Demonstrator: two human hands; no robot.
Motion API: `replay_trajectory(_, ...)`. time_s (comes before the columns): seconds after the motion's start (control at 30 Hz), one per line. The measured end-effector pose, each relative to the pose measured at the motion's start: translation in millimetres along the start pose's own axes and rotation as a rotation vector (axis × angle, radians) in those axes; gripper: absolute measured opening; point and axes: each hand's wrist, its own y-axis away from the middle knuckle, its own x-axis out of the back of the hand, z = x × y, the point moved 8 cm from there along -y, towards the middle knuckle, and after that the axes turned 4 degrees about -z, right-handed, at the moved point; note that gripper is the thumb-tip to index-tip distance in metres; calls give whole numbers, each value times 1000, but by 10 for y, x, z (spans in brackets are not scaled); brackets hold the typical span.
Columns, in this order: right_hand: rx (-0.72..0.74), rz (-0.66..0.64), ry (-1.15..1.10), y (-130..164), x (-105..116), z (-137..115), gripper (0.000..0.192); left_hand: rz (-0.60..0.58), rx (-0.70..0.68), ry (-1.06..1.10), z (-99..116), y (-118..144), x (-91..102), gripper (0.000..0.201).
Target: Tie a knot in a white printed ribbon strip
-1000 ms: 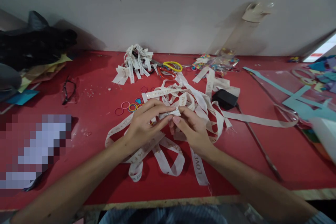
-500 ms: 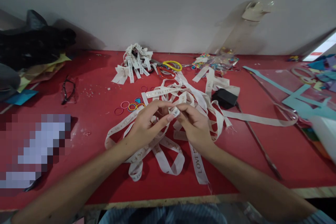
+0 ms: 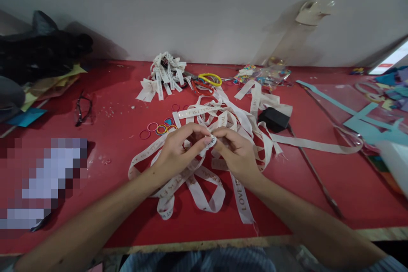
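Both hands meet over the middle of the red table, with fingertips nearly touching. My left hand (image 3: 181,148) pinches a small folded piece of white ribbon (image 3: 211,141) with dark print on it. From the other side my right hand (image 3: 237,153) grips the same ribbon between thumb and forefinger. Beneath and around the hands lies a tangle of loose white ribbon (image 3: 208,204) printed with gold letters. Several coloured elastic bands (image 3: 161,128) lie just beyond my left hand. Whether an elastic is inside the held fold is hidden by the fingers.
Scissors with yellow (image 3: 210,79) and red handles lie behind the tangle, beside a bunch of tied ribbon pieces (image 3: 165,72). Eyeglasses (image 3: 83,109) rest at left. At right are a black block (image 3: 274,120), a thin rod (image 3: 318,178) and light-blue cutouts (image 3: 369,125).
The held ribbon fold has turned and tightened between my fingertips, showing less of its print. Both hands stay in nearly the same place.
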Motion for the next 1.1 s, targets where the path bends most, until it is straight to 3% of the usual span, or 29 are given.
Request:
replay_trajectory(0.2, -1, -14, 5, 6, -7, -10, 9, -2, 38, -21, -36, 27, -2, 13)
replay_trajectory(0.43, -3, -22, -36, 11, -23, 7, 13, -8, -71, -103, 32, 37, -4, 10)
replay_trajectory(0.93, 7, 17, -14, 4, 3, -13, 12, 94, 104, 72, -168, 75, 11, 13)
replay_trajectory(1.1, -23, -2, -29, 3, -11, 17, 11, -16, 189, 112, -176, 74, -57, 14)
